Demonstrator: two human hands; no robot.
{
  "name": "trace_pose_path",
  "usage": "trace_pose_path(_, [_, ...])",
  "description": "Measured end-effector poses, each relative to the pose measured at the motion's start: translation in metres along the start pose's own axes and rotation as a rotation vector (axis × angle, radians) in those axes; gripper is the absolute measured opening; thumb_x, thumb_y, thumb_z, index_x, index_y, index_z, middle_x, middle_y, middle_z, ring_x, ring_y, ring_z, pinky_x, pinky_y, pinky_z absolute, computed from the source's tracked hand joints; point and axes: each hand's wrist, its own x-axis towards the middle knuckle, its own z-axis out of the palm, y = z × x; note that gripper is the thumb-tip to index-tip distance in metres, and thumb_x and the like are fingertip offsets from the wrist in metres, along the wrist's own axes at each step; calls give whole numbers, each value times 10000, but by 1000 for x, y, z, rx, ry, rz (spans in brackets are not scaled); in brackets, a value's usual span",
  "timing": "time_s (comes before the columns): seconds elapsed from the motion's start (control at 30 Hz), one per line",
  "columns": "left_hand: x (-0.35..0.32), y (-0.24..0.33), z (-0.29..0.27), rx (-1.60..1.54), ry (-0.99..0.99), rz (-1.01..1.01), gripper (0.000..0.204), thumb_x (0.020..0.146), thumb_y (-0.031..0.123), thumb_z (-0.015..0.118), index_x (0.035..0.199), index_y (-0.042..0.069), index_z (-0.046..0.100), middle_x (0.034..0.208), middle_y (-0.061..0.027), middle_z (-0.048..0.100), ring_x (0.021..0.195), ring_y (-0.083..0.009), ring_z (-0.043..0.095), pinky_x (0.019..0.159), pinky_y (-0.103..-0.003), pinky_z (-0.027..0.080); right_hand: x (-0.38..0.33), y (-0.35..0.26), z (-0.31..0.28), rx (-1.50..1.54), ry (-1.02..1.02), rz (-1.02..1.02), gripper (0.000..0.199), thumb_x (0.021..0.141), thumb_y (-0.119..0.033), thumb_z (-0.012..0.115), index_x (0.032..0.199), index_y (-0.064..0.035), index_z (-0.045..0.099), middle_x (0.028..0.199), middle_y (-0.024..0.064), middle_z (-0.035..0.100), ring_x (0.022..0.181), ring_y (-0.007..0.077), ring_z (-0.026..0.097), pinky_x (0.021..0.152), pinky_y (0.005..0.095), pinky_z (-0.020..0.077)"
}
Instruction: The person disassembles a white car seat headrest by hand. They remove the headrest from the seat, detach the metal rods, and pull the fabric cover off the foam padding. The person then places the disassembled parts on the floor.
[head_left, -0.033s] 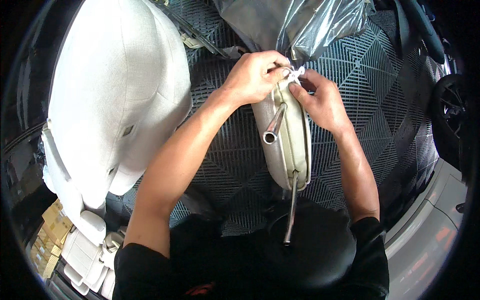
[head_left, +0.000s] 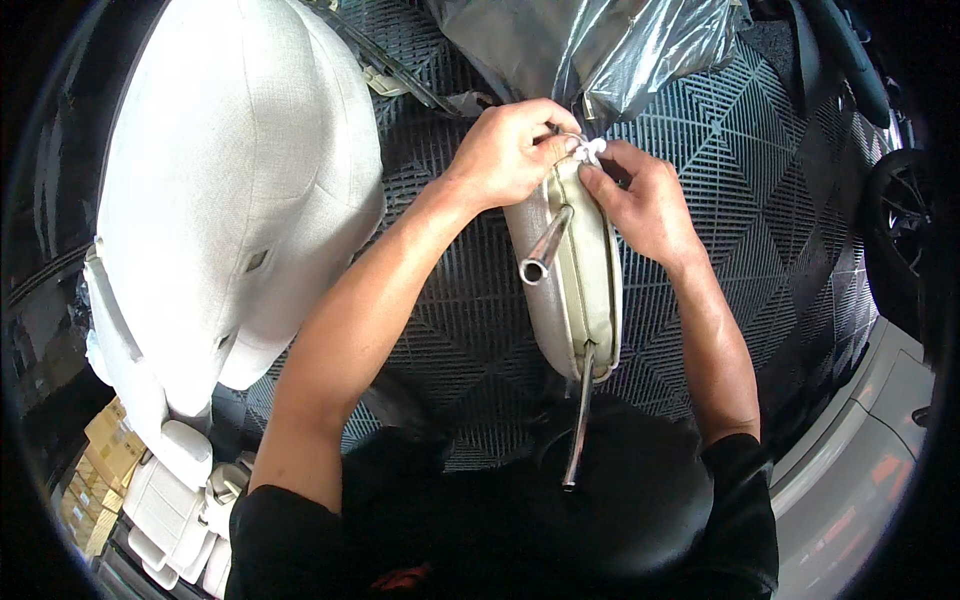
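A beige car headrest [head_left: 590, 290] stands in front of me with its slit underside facing up. Two metal posts stick out of it: a nearer-left post [head_left: 547, 246] with a hollow end, and a thinner-looking post [head_left: 579, 420] angled toward my body. At the headrest's far end, a knotted white cord [head_left: 589, 150] sits bunched between my hands. My left hand [head_left: 508, 155] pinches by the cord with thumb and forefinger. On the other side, my right hand [head_left: 645, 198] is closed at the cord, its thumb against the cover's edge; its fingertips are partly hidden.
A large light-grey seat back [head_left: 245, 170] stands at left. Beyond the headrest lies a dark plastic bag [head_left: 620, 55]. Black grid tiles [head_left: 470, 330] cover the floor. Right are a silver car panel [head_left: 850, 480] and a black wheel [head_left: 900, 215]. Cardboard boxes [head_left: 112, 445] are lower left.
The cord's loops look drawn in and more bunched at the knot. The headrest's posts have tipped very slightly left. Both hands stay nearly in place.
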Motion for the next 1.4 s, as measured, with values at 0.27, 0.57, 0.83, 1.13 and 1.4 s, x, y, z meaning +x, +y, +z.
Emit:
trace_pose_path(0.27, [-9, -8, -3, -63, 95, -5, 205, 948, 112, 682, 1079, -44, 658, 955, -119, 736, 877, -127, 682, 735, -273, 541, -2, -3, 13, -27, 139, 6, 173, 929, -147, 636, 992, 10, 673, 717, 209, 670, 649, 334, 698, 621, 392, 537])
trace_pose_path(0.57, [-38, 16, -20, 547, 62, 124, 155, 924, 101, 567, 900, -36, 636, 834, -212, 638, 798, -407, 637, 731, -468, 517, 13, -2, 8, -120, -31, -359, 193, 892, -86, 605, 1026, 41, 662, 956, 239, 682, 862, 398, 682, 762, 440, 540])
trace_pose_path(0.83, [-38, -4, -21, 364, 119, 56, 141, 913, 74, 562, 909, -42, 642, 844, -195, 637, 784, -373, 637, 722, -435, 509, 31, 2, 14, -59, -127, -146, 134, 871, -76, 607, 948, 24, 652, 835, 199, 652, 757, 370, 652, 685, 423, 510])
trace_pose_path(1.13, [-39, -30, -10, 11, 239, -98, 224, 949, 157, 586, 974, -50, 668, 864, -153, 645, 774, -235, 635, 708, -346, 485, 44, 14, 21, 265, -257, 137, 163, 927, -59, 596, 1046, 11, 682, 830, 31, 663, 764, 81, 574, 675, 268, 488])
trace_pose_path(1.4, [-70, 3, -10, 334, 385, -205, 352, 920, 298, 649, 1018, -35, 703, 955, -192, 688, 860, -307, 673, 794, -368, 519, 50, 19, 19, 398, -381, 327, 182, 914, -63, 635, 1071, 5, 699, 814, -15, 655, 723, 55, 550, 650, 241, 450])
